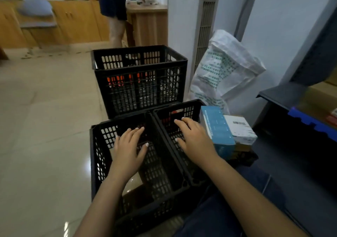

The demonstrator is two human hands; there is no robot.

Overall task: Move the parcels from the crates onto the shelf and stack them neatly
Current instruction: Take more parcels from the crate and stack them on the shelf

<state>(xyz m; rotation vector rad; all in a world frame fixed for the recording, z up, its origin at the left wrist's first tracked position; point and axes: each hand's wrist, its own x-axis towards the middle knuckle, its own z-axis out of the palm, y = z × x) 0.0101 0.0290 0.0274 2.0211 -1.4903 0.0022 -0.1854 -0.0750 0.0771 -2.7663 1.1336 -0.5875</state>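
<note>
Both forearms reach forward from the bottom edge, over a dark-trousered knee (pixel 228 209), to a pair of black crates on the tiled floor (pixel 45 127). Taking the near crate (pixel 113 163) as the landmark: the left hand (pixel 128 145) hovers flat over its open top, fingers spread and loosely straight, holding nothing. A brown parcel (pixel 134 183) lies low inside it, mostly hidden under that wrist. Touching the near crate on its right side is the second crate (pixel 182 109); the right hand (pixel 193 138) is held over this one, palm down, fingers open and slightly fanned, gripping nothing (something red shows through the far slots, too dim to identify). Further right, past the second crate, a blue box (pixel 218 129) stands tilted with a white labelled box (pixel 240 129) just beside it. Beyond the near crate, a taller stack of two crates (pixel 140 83) stands, with dark and red contents behind the mesh. Right of that stack a white printed sack (pixel 224 69) leans on the wall. At the far right is the dark shelf (pixel 284 94), with cardboard (pixel 321 98) on it. Far behind, another person (pixel 114 8) stands at a wooden counter (pixel 149 17).
</note>
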